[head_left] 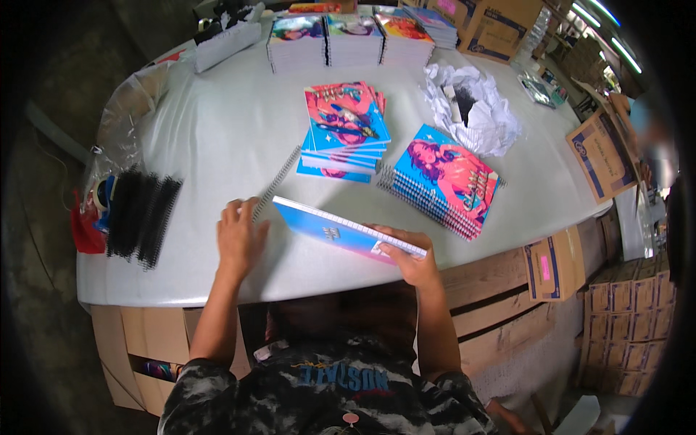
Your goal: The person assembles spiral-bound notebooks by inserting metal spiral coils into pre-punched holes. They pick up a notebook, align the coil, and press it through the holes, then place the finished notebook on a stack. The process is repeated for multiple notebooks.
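Note:
My right hand (413, 259) grips the right end of an unbound notebook (326, 229), tilted with its punched page edge up and its blue-to-pink cover toward me. Left of the notebook, my left hand (243, 235) has its thumb and fingers around the lower end of a dark spiral binding coil (279, 180), which slants up and away. Beyond the notebook sits a stack of books with illustrated pink-and-blue covers (346, 123), a few pen-like tools lying on top. To its right, a pile of spiral-bound notebooks (449, 174) shows the same cover art.
Many black coils (141, 217) lie at the table's left, beside a tape roll (104, 194) and clear plastic (130, 109). Crumpled white paper (475, 109) lies to the right. Notebook stacks (355, 47) and cardboard boxes (496, 32) line the far edge. A person (652, 123) is at the right.

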Available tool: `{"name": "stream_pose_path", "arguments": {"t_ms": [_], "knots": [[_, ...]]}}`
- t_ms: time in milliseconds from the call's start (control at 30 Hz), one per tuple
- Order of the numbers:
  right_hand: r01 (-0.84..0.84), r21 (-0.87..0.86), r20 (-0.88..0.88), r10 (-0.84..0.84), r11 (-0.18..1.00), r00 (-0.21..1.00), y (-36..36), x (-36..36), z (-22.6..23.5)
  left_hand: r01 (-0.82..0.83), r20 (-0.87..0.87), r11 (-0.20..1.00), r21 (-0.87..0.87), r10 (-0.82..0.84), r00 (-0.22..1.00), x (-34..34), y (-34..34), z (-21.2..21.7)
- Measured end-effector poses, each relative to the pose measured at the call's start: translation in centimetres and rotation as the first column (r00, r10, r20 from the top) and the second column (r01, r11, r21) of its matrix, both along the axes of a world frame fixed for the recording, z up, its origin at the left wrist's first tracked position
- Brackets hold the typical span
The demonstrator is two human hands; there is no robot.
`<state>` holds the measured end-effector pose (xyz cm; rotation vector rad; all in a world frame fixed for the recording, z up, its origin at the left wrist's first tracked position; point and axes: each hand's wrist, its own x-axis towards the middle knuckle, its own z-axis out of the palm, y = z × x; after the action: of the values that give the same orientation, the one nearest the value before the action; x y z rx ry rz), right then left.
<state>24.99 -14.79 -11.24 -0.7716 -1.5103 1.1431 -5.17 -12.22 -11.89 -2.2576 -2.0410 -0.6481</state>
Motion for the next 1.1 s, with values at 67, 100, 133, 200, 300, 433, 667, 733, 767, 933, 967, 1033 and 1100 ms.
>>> {"name": "stream_pose_path", "arguments": {"t_ms": [67,100,133,200,300,433,667,733,767,933,967,1033,1100], "knots": [[0.049,0.052,0.021,-0.05,0.997,0.999,0.2,-0.2,0.3,-0.084,-0.119,0.988,-0.131,0.068,0.991,-1.8,0.0,-0.5],[0.073,0.057,0.058,-0.076,0.996,0.995,0.2,-0.2,0.3,-0.06,-0.064,0.969,-0.24,0.046,0.997,-1.6,-0.3,-0.1],[0.086,0.019,-0.028,-0.086,0.996,0.996,0.1,-0.5,0.6,-0.025,-0.006,0.936,-0.351,0.024,1.0,-1.3,-1.0,0.5],[0.088,-0.072,-0.199,-0.101,0.993,0.975,-0.4,-1.5,1.2,0.095,0.122,0.867,-0.489,-0.041,0.992,-0.5,-2.1,2.1],[0.054,0.023,-0.026,-0.053,0.998,0.998,0.0,0.0,-0.2,0.383,0.294,0.846,-0.37,-0.285,0.912,-1.5,-2.3,1.6],[0.052,-0.005,-0.141,-0.052,0.999,0.989,0.1,-0.8,0.2,0.407,0.075,0.889,-0.209,-0.401,0.913,-2.4,-1.3,1.1],[0.125,0.018,-0.069,-0.124,0.992,0.99,0.2,-0.3,-1.0,0.316,0.095,0.948,-0.042,-0.311,0.946,-4.7,2.8,1.0],[0.133,0.024,-0.074,-0.131,0.991,0.989,0.1,-0.5,-0.8,0.28,-0.035,0.957,-0.08,-0.283,0.958,-5.8,3.3,0.1],[0.136,0.021,-0.07,-0.134,0.991,0.989,0.0,-0.6,-0.7,0.299,-0.023,0.946,-0.123,-0.304,0.952,-6.3,3.5,-1.1],[0.165,0.0,-0.075,-0.164,0.986,0.984,0.0,-0.8,-0.8,0.075,0.119,0.962,-0.263,-0.045,0.992,-2.0,0.8,-1.3],[0.165,-0.006,-0.075,-0.165,0.986,0.983,0.0,-0.7,-0.9,0.088,0.05,0.956,-0.28,-0.076,0.996,-0.8,-0.2,-0.2],[0.164,-0.02,-0.073,-0.165,0.986,0.984,-0.1,-0.6,-0.9,0.131,0.025,0.913,-0.386,-0.132,0.991,0.2,-1.2,1.0],[0.16,-0.01,-0.066,-0.16,0.987,0.985,-0.2,-0.5,-0.9,0.196,0.004,0.872,-0.449,-0.218,0.976,0.1,-1.6,1.6]]}}
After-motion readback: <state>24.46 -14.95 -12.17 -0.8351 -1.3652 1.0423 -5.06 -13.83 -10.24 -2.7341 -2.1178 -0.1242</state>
